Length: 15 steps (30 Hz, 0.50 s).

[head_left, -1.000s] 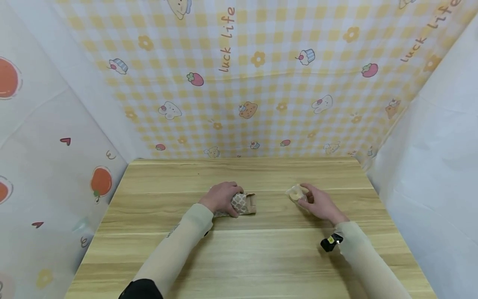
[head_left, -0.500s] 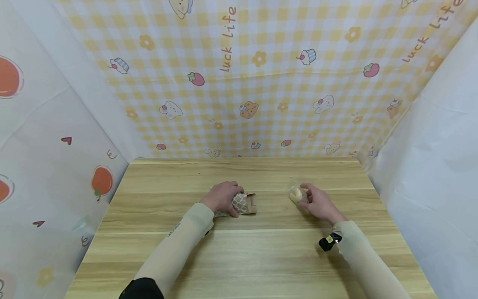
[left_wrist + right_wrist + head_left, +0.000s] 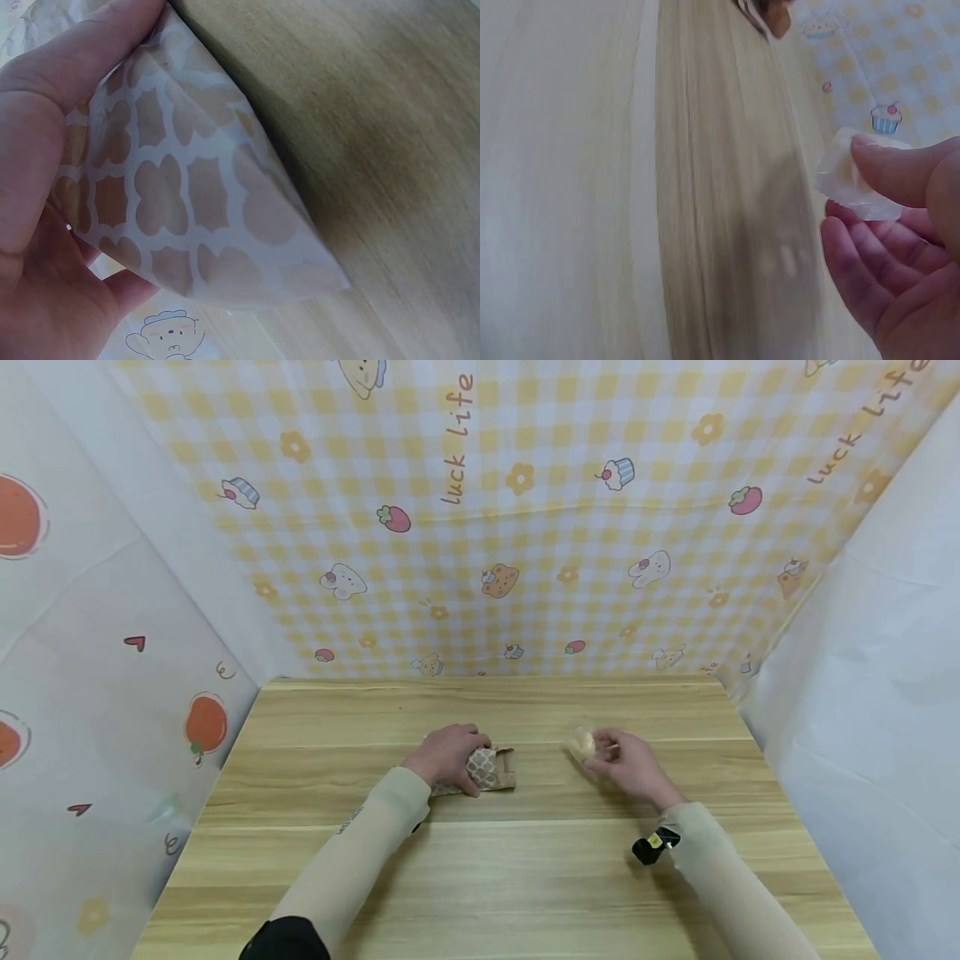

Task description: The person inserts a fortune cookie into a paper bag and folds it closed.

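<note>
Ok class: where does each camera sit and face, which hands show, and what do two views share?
Head: on the head, facing forward and down; left hand, right hand and sleeves show.
Left wrist: on that wrist, facing the patterned paper bag; left hand shows.
Right wrist: on that wrist, facing the translucent packet; right hand shows.
Head and right wrist share the checked backdrop.

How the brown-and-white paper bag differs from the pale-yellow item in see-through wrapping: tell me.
The brown-and-white paper bag is larger than the pale-yellow wrapped item. The bag's paper is opaque and patterned; the item's wrapping is see-through. The left hand grips the bag; the right hand pinches the item. Both are held.
</note>
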Tool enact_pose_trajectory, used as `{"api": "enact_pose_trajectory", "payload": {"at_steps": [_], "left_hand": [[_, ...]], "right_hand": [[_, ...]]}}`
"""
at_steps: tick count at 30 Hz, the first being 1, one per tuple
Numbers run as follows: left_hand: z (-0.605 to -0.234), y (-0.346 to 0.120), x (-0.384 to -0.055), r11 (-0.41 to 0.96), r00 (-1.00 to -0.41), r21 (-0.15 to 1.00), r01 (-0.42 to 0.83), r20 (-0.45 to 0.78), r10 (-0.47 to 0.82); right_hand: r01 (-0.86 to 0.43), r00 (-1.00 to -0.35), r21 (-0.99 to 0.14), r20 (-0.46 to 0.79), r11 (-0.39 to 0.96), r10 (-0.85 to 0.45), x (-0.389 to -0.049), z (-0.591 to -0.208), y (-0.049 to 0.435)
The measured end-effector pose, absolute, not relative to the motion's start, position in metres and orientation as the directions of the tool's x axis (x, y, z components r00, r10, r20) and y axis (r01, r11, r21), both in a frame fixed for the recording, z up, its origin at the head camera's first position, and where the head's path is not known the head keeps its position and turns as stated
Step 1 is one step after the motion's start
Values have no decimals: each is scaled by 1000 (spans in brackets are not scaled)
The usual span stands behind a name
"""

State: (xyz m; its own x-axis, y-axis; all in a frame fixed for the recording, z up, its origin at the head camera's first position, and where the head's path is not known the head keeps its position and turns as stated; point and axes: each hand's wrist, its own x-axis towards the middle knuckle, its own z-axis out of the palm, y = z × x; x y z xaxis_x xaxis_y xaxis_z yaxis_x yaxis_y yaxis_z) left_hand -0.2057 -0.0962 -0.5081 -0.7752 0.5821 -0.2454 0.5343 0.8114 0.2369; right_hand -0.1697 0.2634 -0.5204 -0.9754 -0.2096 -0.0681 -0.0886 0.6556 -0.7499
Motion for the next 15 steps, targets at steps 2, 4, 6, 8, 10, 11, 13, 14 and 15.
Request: {"api": "enact_pose_trajectory", "payload": {"at_steps": [2, 4, 6, 8, 10, 11, 13, 14, 15], "left_hand": [[-508, -96, -206, 812, -774, 237, 533, -249, 582], [-509, -96, -206, 813, -775, 239, 531, -251, 580], [-509, -96, -206, 813, -776, 243, 529, -251, 579], [-510, -96, -206, 814, -777, 244, 527, -250, 578], [-510, -96, -206, 815, -777, 242, 527, -250, 577], [-510, -96, -206, 815, -777, 240, 528, -251, 577], [-509, -96, -206, 814, -776, 238, 530, -250, 579], [-509, -96, -206, 814, -775, 238, 530, -252, 579], [-509, -96, -206, 814, -775, 237, 531, -253, 579]], "right_hand": [[-105, -975, -778, -43, 620, -219, -170, -519, 257], [-114, -971, -810, -31, 575, -236, -170, -517, 251], [-120, -966, -832, -27, 541, -256, -170, -515, 243], [-131, -958, -844, -26, 519, -284, -170, -515, 236], [-145, -949, -844, -29, 516, -315, -169, -515, 227], [-152, -945, -843, -30, 516, -327, -168, -515, 223], [-164, -934, -842, -35, 515, -354, -166, -516, 214], [-166, -930, -841, -40, 514, -366, -166, -517, 210], [-171, -925, -839, -44, 516, -377, -165, -518, 206]]}}
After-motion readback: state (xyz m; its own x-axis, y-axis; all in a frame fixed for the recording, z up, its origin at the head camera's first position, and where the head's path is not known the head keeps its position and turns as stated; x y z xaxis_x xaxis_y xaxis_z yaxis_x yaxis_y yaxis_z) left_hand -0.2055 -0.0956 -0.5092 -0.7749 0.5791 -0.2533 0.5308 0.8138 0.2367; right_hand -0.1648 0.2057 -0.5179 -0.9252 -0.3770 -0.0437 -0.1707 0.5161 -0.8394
